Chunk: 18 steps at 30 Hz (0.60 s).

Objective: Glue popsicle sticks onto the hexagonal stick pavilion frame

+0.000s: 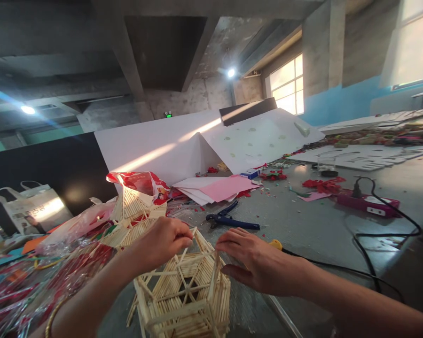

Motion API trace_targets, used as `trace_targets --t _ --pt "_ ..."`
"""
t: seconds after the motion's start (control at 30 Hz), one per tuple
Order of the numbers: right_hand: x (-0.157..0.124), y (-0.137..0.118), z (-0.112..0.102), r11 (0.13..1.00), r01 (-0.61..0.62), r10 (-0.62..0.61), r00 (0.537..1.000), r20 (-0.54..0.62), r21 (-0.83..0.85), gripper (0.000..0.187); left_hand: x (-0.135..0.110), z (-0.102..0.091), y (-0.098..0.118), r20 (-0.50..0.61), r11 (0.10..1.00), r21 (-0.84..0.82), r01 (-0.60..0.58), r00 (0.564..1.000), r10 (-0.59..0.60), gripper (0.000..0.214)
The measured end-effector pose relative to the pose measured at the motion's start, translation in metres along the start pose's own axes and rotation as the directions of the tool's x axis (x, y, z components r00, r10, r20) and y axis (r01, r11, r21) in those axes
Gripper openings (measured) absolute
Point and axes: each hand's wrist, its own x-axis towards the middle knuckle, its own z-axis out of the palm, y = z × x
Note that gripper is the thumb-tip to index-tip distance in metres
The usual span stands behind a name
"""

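Observation:
A six-sided frame of pale wooden sticks [185, 293] stands low in the middle, with spokes meeting over its central opening. My left hand [165, 241] is closed in a pinch at the frame's far upper edge; what lies between its fingertips is hidden. On the frame's right side, my right hand [248, 258] has its bent fingers and thumb around the upper end of an upright stick. Behind my left hand stands a stick-built model with a pointed roof [132, 206]. A blue-handled cutter [232, 218] lies on the table beyond both hands.
Plastic-wrapped material [66, 263] and a tote bag [33, 209] are at the left. Pink and white sheets [218, 188] lie behind the cutter. A magenta power strip [368, 205] with a black cord [370, 256] sits right, and a yellow-tipped object [276, 244] shows behind my right hand.

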Motion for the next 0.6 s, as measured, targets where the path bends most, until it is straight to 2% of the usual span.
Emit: trace_targets --t 0.13,0.23,0.43,0.6 --pt "0.001 0.000 0.000 1.000 0.013 -0.013 1.000 -0.005 0.003 0.027 -0.012 -0.012 -0.010 -0.057 0.996 0.020 0.085 0.995 -0.084 0.020" --pt "0.001 0.001 0.000 1.000 0.016 -0.016 1.000 -0.002 -0.006 0.026 -0.019 -0.014 -0.015 -0.065 0.993 0.012 0.122 0.991 -0.120 0.021" --pt "0.001 -0.001 0.000 1.000 0.015 -0.016 1.000 -0.008 -0.015 0.023 -0.025 0.000 -0.030 -0.025 0.997 -0.003 0.077 0.997 -0.077 0.023" --pt "0.001 -0.001 0.000 1.000 0.010 -0.010 1.000 0.001 -0.028 0.023 -0.030 0.013 -0.033 -0.029 0.996 0.061 0.059 0.998 -0.057 0.027"
